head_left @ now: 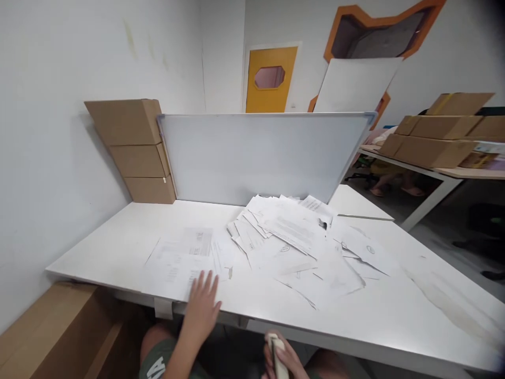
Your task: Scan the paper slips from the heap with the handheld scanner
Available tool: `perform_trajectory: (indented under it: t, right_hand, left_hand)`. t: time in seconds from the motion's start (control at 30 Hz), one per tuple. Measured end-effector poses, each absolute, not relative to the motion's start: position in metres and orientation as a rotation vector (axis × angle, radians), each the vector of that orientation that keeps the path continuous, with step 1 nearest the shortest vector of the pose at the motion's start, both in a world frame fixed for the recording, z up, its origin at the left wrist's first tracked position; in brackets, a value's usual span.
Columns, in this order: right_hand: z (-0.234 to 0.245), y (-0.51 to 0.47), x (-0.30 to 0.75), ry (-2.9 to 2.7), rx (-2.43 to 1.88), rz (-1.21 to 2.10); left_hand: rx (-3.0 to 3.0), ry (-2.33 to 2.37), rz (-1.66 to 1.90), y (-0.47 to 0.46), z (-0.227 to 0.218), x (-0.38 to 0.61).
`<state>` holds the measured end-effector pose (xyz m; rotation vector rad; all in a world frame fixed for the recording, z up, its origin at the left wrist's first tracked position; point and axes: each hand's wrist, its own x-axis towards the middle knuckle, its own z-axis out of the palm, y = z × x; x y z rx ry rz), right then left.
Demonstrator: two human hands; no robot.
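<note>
My left hand (203, 308) lies at the table's front edge, fingers spread, its fingertips on the lower right of some printed sheets (173, 263). Below the edge, near my lap, my right hand (290, 358) is closed around a cream stapler (279, 357); its lower end runs out of the picture. A large messy heap of printed papers (288, 231) covers the middle of the white table (130, 237), to the right of the sheets under my left hand.
A whiteboard (256, 158) stands upright along the table's back edge. Stacked cardboard boxes (142, 152) rise at its left end, against the wall. Another open-looking carton (51, 326) sits below on the left. Behind, a person's feet (394, 189) show under a second table bearing boxes (434, 142).
</note>
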<state>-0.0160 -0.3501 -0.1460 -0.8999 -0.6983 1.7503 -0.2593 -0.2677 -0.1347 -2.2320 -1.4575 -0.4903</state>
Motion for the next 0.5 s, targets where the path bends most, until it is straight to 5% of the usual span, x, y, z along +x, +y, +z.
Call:
perform_trajectory:
  t: [0.1, 0.33, 0.5]
  right_hand:
    - [-0.112, -0.315, -0.059, -1.107, -0.882, 1.782]
    - [-0.069, -0.251, -0.170, -1.941, -1.326, 0.946]
    - [-0.076, -0.253, -0.176, -2.179, -1.440, 0.947]
  left_hand:
    - [-2.203, -1.356, -0.400, -0.305, -0.147, -0.324]
    - [-2.076, -1.422, -0.500, -0.302, -0.149, -0.366]
    - [-2.208, -1.284, -0.521, -0.279, -0.148, -0.388]
